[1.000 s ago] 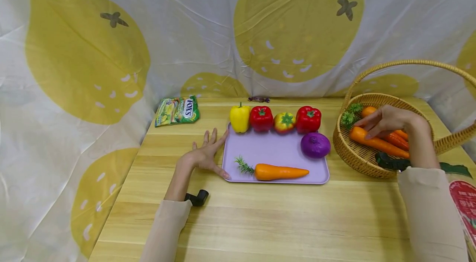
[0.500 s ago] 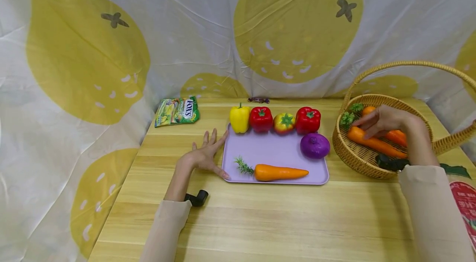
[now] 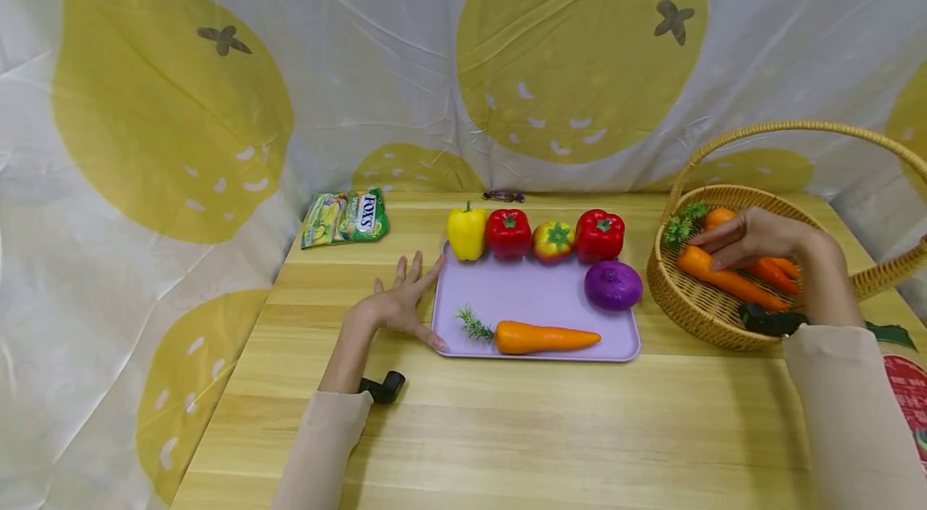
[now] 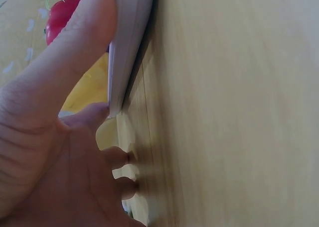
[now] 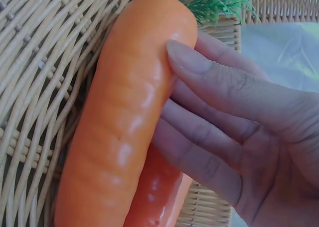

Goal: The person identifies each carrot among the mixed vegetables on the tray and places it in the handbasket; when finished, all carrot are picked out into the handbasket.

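On the lilac tray (image 3: pixel 521 293) lies an orange carrot (image 3: pixel 546 338) with a green leafy top. My left hand (image 3: pixel 394 305) has its fingers spread at the tray's left edge; in the left wrist view, the thumb (image 4: pixel 75 50) lies along the rim. My right hand (image 3: pixel 771 240) reaches into the wicker basket (image 3: pixel 684 313). Its thumb and fingers pinch another carrot (image 3: pixel 746 286) near the thick end. In the right wrist view this carrot (image 5: pixel 119 117) rests against the weave, with a redder one (image 5: pixel 154 187) beneath; the fingers' far tips are partly hidden.
A yellow pepper (image 3: pixel 467 232), two red peppers (image 3: pixel 508 234), a red-yellow fruit (image 3: pixel 554 241) and a purple onion (image 3: pixel 613 286) line the tray's back and right. The basket's tall handle (image 3: pixel 804 126) arches overhead. A green candy bag (image 3: pixel 346 218) lies back left.
The carrot under my right hand has shifted slightly left within the basket. My right wrist and sleeve have moved a little to the right. The left hand stays put.
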The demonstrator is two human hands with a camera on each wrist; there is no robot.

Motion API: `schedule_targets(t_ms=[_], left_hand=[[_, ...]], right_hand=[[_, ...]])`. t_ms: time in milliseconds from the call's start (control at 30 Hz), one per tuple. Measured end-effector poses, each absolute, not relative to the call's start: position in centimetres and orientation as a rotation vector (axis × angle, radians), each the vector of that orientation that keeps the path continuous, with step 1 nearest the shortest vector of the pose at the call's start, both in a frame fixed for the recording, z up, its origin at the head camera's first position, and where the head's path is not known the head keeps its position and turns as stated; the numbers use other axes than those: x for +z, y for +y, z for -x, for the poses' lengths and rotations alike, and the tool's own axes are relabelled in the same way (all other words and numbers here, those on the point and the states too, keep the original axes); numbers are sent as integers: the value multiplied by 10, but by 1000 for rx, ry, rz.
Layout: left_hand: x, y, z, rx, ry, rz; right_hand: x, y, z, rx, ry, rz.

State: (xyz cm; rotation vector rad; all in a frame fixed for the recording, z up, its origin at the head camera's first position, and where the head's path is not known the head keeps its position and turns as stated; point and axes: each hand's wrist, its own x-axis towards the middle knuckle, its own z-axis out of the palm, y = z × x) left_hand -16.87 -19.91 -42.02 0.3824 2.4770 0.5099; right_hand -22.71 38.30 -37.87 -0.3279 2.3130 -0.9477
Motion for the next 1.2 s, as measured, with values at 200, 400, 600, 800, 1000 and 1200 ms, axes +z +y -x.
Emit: schedule_targets(t_ms=[200, 400, 600, 800, 1000, 1200], left_hand=[[-420, -199, 168, 508, 2480, -380], [-421, -200, 170, 518, 2481, -379], [-421, -199, 170, 505, 2478, -378], [-422, -200, 169, 500, 2479, -375], [-422, -200, 169, 502, 2481, -378], [-421, -200, 169, 501, 2476, -374]], right_hand=[[-382, 385, 229, -976, 2317, 346], [-384, 388, 230, -1006, 2305, 314], [-384, 388, 230, -1007, 2288, 279], [-385, 386, 231, -1032, 2273, 257], [-386, 386, 232, -1027, 2280, 248], [-383, 387, 229, -971, 2316, 307]])
